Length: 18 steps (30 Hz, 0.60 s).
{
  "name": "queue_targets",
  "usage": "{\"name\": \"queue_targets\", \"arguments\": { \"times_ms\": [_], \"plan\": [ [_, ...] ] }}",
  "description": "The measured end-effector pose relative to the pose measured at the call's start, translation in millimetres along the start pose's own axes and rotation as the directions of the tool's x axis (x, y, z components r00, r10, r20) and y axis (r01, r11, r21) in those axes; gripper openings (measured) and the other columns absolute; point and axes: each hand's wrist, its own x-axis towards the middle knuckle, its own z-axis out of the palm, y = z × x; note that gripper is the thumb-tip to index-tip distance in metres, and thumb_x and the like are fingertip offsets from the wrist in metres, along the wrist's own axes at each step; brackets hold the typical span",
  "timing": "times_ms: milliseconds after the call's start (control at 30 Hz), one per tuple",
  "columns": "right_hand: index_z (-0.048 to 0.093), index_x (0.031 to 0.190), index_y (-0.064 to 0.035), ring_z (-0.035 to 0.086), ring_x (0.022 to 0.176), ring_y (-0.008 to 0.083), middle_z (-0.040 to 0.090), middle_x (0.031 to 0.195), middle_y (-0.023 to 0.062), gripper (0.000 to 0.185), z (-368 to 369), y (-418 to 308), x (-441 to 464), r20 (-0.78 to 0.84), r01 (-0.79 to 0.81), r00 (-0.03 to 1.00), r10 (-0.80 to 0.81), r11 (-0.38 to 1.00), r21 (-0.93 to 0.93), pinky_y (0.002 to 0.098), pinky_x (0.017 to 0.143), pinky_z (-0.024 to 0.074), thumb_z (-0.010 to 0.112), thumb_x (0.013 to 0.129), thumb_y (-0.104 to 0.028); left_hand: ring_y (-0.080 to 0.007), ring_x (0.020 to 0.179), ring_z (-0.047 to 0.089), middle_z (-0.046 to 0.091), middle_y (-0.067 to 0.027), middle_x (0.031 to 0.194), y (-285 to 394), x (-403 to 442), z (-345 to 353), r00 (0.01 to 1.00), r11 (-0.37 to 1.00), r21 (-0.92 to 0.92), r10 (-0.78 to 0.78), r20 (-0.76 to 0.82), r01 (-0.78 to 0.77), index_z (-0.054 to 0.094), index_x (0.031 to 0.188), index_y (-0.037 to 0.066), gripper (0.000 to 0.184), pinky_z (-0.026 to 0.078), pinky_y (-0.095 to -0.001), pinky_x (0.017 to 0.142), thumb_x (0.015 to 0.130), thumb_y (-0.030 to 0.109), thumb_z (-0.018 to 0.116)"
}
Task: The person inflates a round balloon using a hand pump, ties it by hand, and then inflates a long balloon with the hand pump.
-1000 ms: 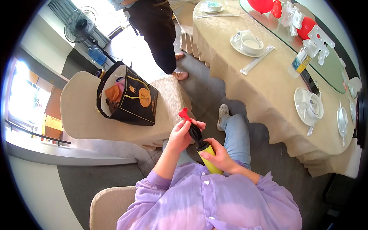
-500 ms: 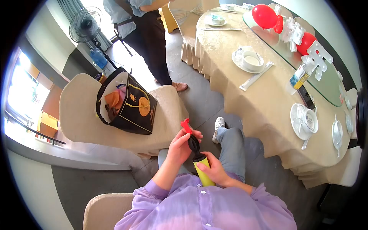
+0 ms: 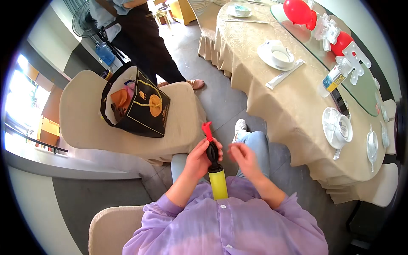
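Note:
A hand balloon pump [image 3: 218, 184] with a yellow barrel and a black top stands upright against my lap, its lower end at my shirt. My left hand [image 3: 199, 158] is closed around the black nozzle part. A limp red balloon [image 3: 207, 130] sits at the nozzle's tip, above my left fingers. My right hand [image 3: 246, 160] is off the pump, a little to its right. Its fingers are loosely bent, slightly blurred, and I see nothing in them.
A black gift bag [image 3: 146, 106] with orange and pink contents stands on a covered chair [image 3: 80, 123] ahead left. A person [image 3: 142, 42] stands behind it by a fan [image 3: 85, 21]. The round table [image 3: 280, 114] at right bears wrapped dishes [image 3: 338, 129], a bottle [image 3: 333, 80] and red balloons [image 3: 297, 11].
My right hand has let go of the yellow barrel and risen to the pump's right side. The pump is more upright, still in my left hand. The view has shifted slightly.

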Motion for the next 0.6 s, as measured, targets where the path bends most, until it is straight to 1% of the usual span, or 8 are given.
{"name": "queue_targets", "arguments": {
  "times_ms": [33, 100, 133, 200, 233, 500, 567, 600],
  "plan": [
    [0.055, 0.101, 0.0018, 0.051, 0.076, 0.0064, 0.055, 0.084, 0.0022, 0.024, 0.6, -5.9, 8.2, -0.001, -0.003, 1.000, 0.003, 1.000, -0.003, 0.0216, 0.068, 0.0419, 0.052, 0.088, -0.019, -0.0210, 0.080, 0.055, 0.055, -0.0105, 0.091, -0.9, 0.7, 0.3, 1.000, 1.000, -0.014, -0.011, 0.003, 0.011, 0.045, 0.103, 0.003, 0.024, 0.046, -0.0345, 0.067, 0.089, 0.022, 0.042],
    [0.056, 0.100, 0.0013, 0.051, 0.069, 0.0067, 0.054, 0.080, 0.0019, 0.023, 8.7, -15.5, 23.5, 0.007, 0.207, 0.978, -0.207, 0.976, -0.067, 0.0211, 0.058, 0.0438, 0.051, 0.089, -0.018, -0.0210, 0.079, 0.055, 0.055, -0.0102, 0.091, -2.2, 1.8, 0.0, 1.000, 0.999, -0.025, -0.021, 0.009, 0.022, 0.045, 0.103, 0.003, 0.025, 0.045, -0.0342, 0.066, 0.089, 0.022, 0.042],
    [0.056, 0.100, 0.0013, 0.051, 0.069, 0.0067, 0.054, 0.080, 0.0019, 0.023, 11.9, -17.7, 28.0, 0.008, 0.210, 0.978, -0.210, 0.975, -0.066, 0.0211, 0.058, 0.0438, 0.051, 0.089, -0.018, -0.0209, 0.080, 0.054, 0.055, -0.0097, 0.091, -3.6, 3.1, -0.8, 0.999, 0.999, -0.009, -0.033, 0.017, 0.033, 0.045, 0.105, 0.003, 0.027, 0.045, -0.0342, 0.066, 0.088, 0.023, 0.041],
    [0.056, 0.099, 0.0008, 0.050, 0.060, 0.0067, 0.053, 0.075, 0.0016, 0.024, 19.9, -20.3, 35.4, 0.176, -0.064, 0.984, 0.036, 0.986, 0.156, 0.0206, 0.047, 0.0435, 0.051, 0.088, -0.020, -0.0207, 0.080, 0.054, 0.054, -0.0091, 0.092, -3.3, 3.9, -0.2, 0.999, 0.999, 0.008, -0.036, 0.022, 0.036, 0.046, 0.107, 0.004, 0.029, 0.045, -0.0341, 0.067, 0.088, 0.024, 0.040],
    [0.057, 0.099, 0.0005, 0.047, 0.053, 0.0063, 0.052, 0.072, 0.0008, 0.025, 24.6, -23.7, 35.3, 0.164, -0.083, 0.985, 0.057, 0.984, 0.157, 0.0208, 0.040, 0.0418, 0.051, 0.088, -0.021, -0.0205, 0.080, 0.054, 0.055, -0.0091, 0.091, -2.7, 3.4, 1.2, 0.999, 0.999, 0.013, -0.045, 0.015, 0.045, 0.046, 0.108, 0.003, 0.029, 0.045, -0.0342, 0.066, 0.088, 0.024, 0.040],
    [0.055, 0.107, 0.0008, 0.049, 0.060, 0.0055, 0.055, 0.077, 0.0001, 0.028, 28.9, -21.2, 39.3, 0.234, -0.105, 0.969, 0.073, 0.986, 0.129, 0.0199, 0.049, 0.0428, 0.049, 0.090, -0.020, -0.0206, 0.083, 0.056, 0.055, -0.0090, 0.096, -3.3, -0.7, 1.9, 0.996, 0.997, 0.054, -0.053, -0.070, 0.057, 0.044, 0.112, 0.003, 0.032, 0.046, -0.0349, 0.069, 0.087, 0.024, 0.041],
    [0.053, 0.108, 0.0017, 0.050, 0.061, 0.0059, 0.056, 0.078, 0.0010, 0.028, 29.9, -21.7, 38.7, 0.220, -0.068, 0.974, 0.044, 0.993, 0.098, 0.0205, 0.051, 0.0433, 0.050, 0.089, -0.020, -0.0201, 0.092, 0.054, 0.053, -0.0090, 0.103, -5.1, -2.1, 10.2, 0.973, 0.995, 0.099, 0.046, -0.224, -0.024, 0.041, 0.118, 0.003, 0.037, 0.045, -0.0351, 0.075, 0.087, 0.023, 0.043],
    [0.053, 0.108, 0.0021, 0.051, 0.067, 0.0059, 0.057, 0.080, 0.0011, 0.029, 30.9, -23.1, 36.8, 0.213, -0.050, 0.977, 0.030, 0.994, 0.092, 0.0201, 0.057, 0.0431, 0.050, 0.089, -0.020, -0.0201, 0.092, 0.054, 0.053, -0.0090, 0.103, -6.3, -2.3, 11.0, 0.973, 0.995, 0.097, 0.047, -0.225, -0.026, 0.041, 0.118, 0.003, 0.037, 0.045, -0.0351, 0.075, 0.087, 0.023, 0.043]
  ]
}}
